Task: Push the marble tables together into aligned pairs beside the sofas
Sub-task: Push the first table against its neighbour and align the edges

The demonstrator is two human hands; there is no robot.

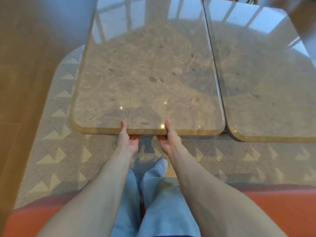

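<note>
Two beige marble tables with rounded corners stand side by side. The left marble table [145,74] is in front of me; the right marble table [263,82] touches or nearly touches it along a thin seam. The right one's near edge lies slightly closer to me than the left one's. My left hand [127,139] grips the left table's near edge, thumb on top and fingers curled underneath. My right hand [168,139] grips the same edge a little further right, in the same way.
An orange sofa [273,211] runs along the bottom of the view, with my legs in light blue trousers between its seat and the tables. A patterned rug [56,159] lies under the tables, and wooden floor [18,82] extends to the left.
</note>
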